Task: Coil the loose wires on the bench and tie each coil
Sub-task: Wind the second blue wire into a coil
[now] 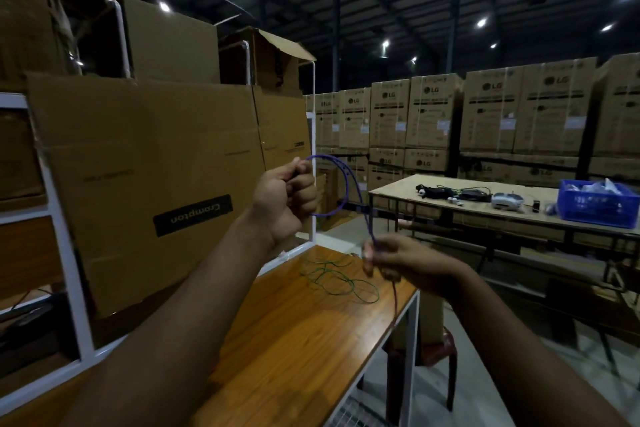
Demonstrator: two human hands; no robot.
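Left hand (285,199) fisted round purple wire (346,184) loops, raised above table (294,333). Right hand (398,263) pinched wire's trailing end — blurred. Green wire (339,279) lay loose on table.

You have two hands in view, the left hand (284,199) and the right hand (403,263), and two loose wires: one purple insulated wire (346,184) and one thin green wire (337,279). You have two work surfaces, one orange-brown wooden bench (294,340) and one pale plywood-topped bench (485,198) farther off, with a single blue perforated plastic crate (597,203) on it. One brown cardboard box printed "Crompton" (156,184) stands at your left.
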